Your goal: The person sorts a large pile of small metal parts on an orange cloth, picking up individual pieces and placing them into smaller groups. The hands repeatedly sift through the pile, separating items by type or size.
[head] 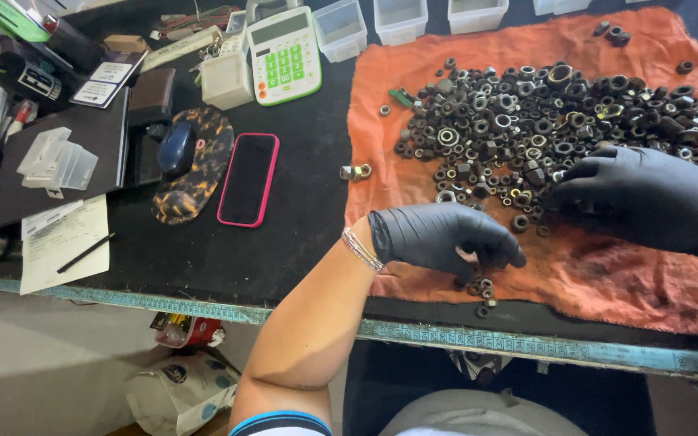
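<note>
Much was hidden. The right hand (648, 198), in a black glove, ran off the right edge at the wrist, and its fingertips lay buried at the near edge of the heap of nuts (543, 121), so whether its grip was spread or pinching something could not be told. The left hand (438, 236), gloved the same, arched over a small cluster of nuts (480, 287) at the near edge of the orange cloth (607, 282); its fingers curled down and drawn close together, the tips touching or just above the cluster, though the palm hid whether a nut was pinched between them. A thin bracelet (362, 249) circled the bare left wrist.

The heap was dark, oily-looking metal, mostly hexagonal nuts with round threaded holes, a few brighter and silvery. The cloth was rough, wrinkled and stained darker near the right side. Two pale nuts (355, 171) sat on the black worktop (300, 234) just left of the cloth.

Farther left lay a smartphone in a pink case (248, 178), screen dark, and a blue mouse (176, 147) on a mottled brown pad. A white calculator with green keys (284, 55) stood at the far side, beside clear plastic bins (341, 29) cut off by the top edge. A measuring tape strip (478, 339) ran along the worktop's near edge.
</note>
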